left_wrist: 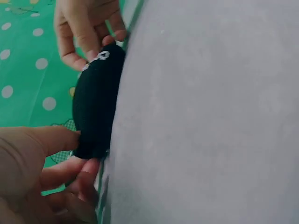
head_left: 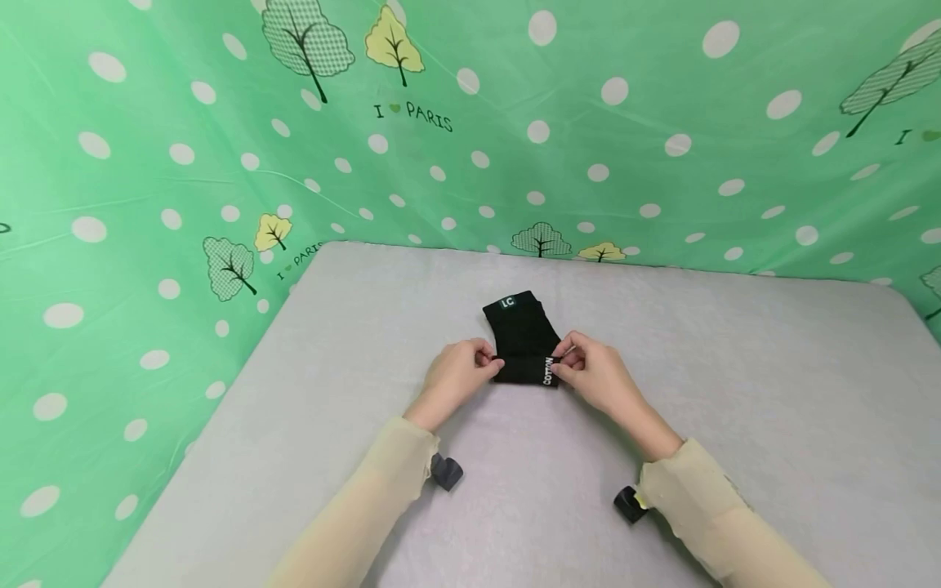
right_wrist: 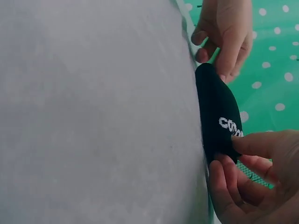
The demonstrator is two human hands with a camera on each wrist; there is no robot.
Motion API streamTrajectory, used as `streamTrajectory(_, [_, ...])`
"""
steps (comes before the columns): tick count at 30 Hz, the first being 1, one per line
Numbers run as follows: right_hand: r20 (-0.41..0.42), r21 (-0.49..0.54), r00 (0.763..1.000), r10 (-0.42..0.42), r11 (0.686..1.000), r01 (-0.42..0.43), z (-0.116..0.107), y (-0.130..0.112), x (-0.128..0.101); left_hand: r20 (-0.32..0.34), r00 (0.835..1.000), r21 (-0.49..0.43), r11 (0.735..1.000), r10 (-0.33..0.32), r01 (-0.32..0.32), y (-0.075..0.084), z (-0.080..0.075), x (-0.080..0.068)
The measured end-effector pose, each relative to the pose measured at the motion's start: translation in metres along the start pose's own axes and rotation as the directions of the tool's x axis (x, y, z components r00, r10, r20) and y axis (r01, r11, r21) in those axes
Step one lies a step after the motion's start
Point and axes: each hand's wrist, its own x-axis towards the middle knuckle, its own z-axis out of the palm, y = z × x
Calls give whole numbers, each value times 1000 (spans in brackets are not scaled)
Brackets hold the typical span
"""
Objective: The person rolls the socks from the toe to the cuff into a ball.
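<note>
A black sock lies on the grey table, with an LC label at its far end and white COTTON lettering near the right side of its near, folded-over band. My left hand pinches the left end of that band between thumb and fingers. At the other end, beside the lettering, my right hand pinches the fabric the same way. Both wrist views show the sock bulging slightly between the two hands. Whether it is one sock or a pair, I cannot tell.
The grey tabletop extends around the sock on all sides. Green cloth with white dots and printed trees hangs behind the table and along its left. A dark wrist device sits by the left sleeve, another by the right.
</note>
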Motion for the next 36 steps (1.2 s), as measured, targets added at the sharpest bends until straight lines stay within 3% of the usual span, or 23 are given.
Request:
streamTrajectory(7, [-37,-102,996,-82,992,78,0,-2,-1,-58,993,26,995,102,-100,3,1,-1])
streamTrajectory(13, [-44,-91,992,-117,990,112,-4,1,-7,-46,994,23,995,101,-100,-3,-4,-4])
streamTrajectory(20, [27,-72,993,-117,990,119,-6,7,-8,7,992,-55,991,123,-123,-12,-6,-4])
streamTrajectory(26, [47,-113,989,-138,983,143,-2,7,-1,32,990,-59,989,135,-133,-14,-3,-1])
streamTrajectory(36, [-58,-98,983,-177,980,170,2,4,1,-7,993,-89,989,117,-117,-14,-2,2])
